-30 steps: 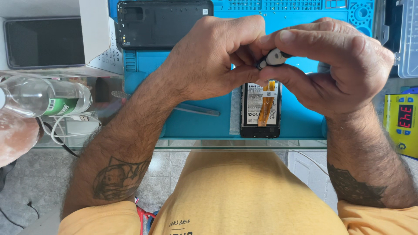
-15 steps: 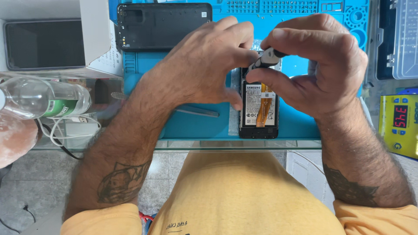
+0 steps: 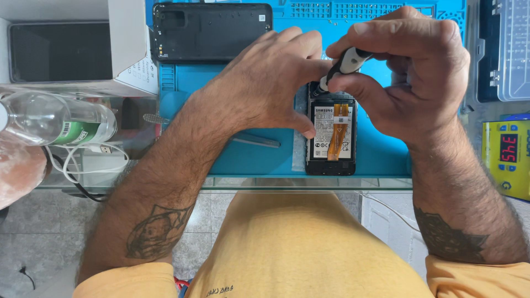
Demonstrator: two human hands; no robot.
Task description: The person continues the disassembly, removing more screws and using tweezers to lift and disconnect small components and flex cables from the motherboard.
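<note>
An opened phone (image 3: 331, 138) lies face down on a blue work mat (image 3: 259, 160), its battery and an orange flex cable showing. My right hand (image 3: 408, 72) grips a black and white screwdriver (image 3: 345, 65), whose tip points down at the phone's top edge. My left hand (image 3: 265, 83) rests over the phone's upper left side, thumb on its left edge and fingertips touching the screwdriver. The phone's top is hidden by both hands.
A black phone back cover (image 3: 212, 30) lies at the mat's far edge. Metal tweezers (image 3: 254, 140) lie left of the phone. A white box (image 3: 72, 49) and a plastic bottle (image 3: 55, 118) stand at left. A yellow device with a red display (image 3: 508, 157) sits at right, a blue parts case (image 3: 505, 49) behind it.
Both hands have stayed over the phone's top. The right hand has turned the screwdriver a little and the view has shifted slightly.
</note>
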